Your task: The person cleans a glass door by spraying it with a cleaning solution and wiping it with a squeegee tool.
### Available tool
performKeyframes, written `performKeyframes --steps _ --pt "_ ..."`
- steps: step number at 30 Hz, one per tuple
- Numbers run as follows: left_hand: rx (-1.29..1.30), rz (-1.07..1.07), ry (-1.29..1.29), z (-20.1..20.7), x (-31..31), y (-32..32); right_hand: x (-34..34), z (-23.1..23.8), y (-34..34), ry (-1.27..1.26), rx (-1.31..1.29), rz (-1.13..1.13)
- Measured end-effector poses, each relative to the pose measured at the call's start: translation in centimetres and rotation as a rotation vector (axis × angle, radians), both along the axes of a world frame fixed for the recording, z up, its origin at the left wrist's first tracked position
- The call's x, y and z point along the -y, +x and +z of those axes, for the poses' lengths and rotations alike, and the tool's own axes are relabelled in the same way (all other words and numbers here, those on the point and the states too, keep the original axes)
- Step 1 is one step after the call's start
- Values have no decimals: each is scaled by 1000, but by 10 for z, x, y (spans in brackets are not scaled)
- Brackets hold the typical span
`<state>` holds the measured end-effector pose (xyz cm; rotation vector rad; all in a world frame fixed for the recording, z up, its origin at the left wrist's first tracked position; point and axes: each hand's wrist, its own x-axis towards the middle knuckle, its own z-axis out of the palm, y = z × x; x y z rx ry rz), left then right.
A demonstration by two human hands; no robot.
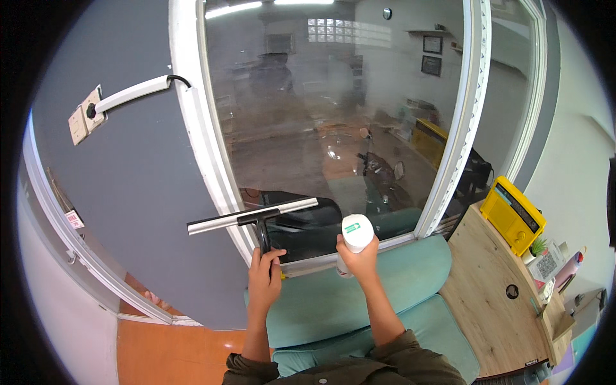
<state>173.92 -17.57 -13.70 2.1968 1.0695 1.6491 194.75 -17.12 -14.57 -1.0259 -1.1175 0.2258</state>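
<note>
My left hand (263,277) is wrapped round the black handle of a window squeegee (282,208). Its long, pale blade bar lies tilted in front of the window's lower left corner. To the right, my right hand (363,262) grips a white bottle (357,234) with a green label patch on its upper end. Part of the bottle's lower end shows under my fingers. Both hands are in front of the glass window pane (301,128), which looks hazy and carries reflections. From this view I cannot tell whether the blade touches the glass.
Below the window stands a teal padded sofa (356,273). A wooden desk (487,289) at the right bears a yellow radio (513,215), a small potted plant (536,248) and a printed code stand (547,265). A wall socket (86,115) with a plug is on the grey panel at left.
</note>
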Motion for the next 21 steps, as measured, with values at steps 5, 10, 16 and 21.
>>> performKeyframes --steps 5,10,16,21 --pt "-34 -11 93 -1 -8 18 3 -3 23 -13 30 -41" --pt "-31 -40 92 3 -11 45 7 -1 59 -3 25 -111" --pt "-59 -85 76 8 -12 80 10 -1 95 15 4 -185" --pt "-58 -121 51 14 -10 112 10 -8 129 -18 -28 -183"
